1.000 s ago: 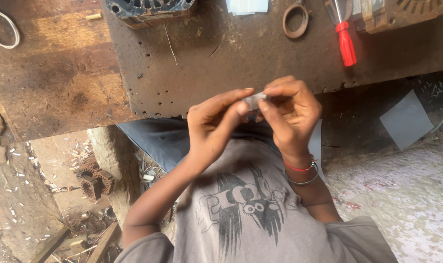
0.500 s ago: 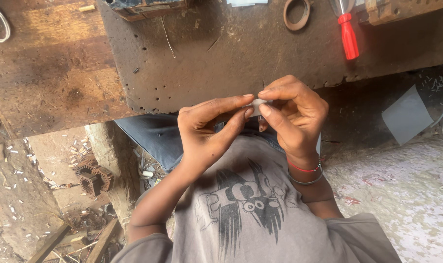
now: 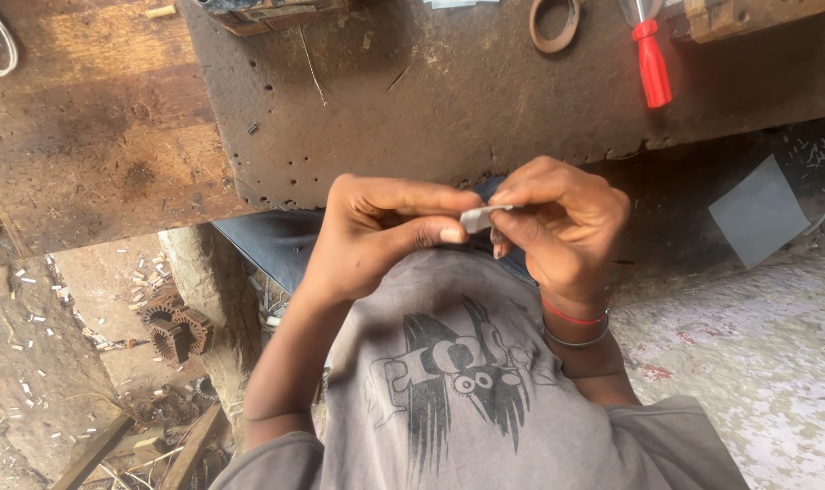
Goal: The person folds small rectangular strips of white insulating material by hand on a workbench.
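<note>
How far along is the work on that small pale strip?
Done: nothing finished shows. In hand: left hand and right hand pinch the small pale flat strip together over the lap. Left: the red-handled screwdriver and brown ring lie untouched on the dark worn workbench.

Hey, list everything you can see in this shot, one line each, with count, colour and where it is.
small flat strip: one, pale grey, pinched between the fingertips of both hands
workbench: one, dark stained brown, across the top
screwdriver: one, red handle, on the bench at upper right
ring: one, brownish, on the bench left of the screwdriver
white loop: one, white, bench top at far left, partly cut off
flat sheet: one, grey, on the ground at right
stacked toothed metal parts: a few, rusty brown, on the ground at lower left
wristbands: two, one red and one metal, on the right wrist
shirt: one, grey with black print, bottom centre
left hand: one, holding the strip
right hand: one, holding the strip
</note>
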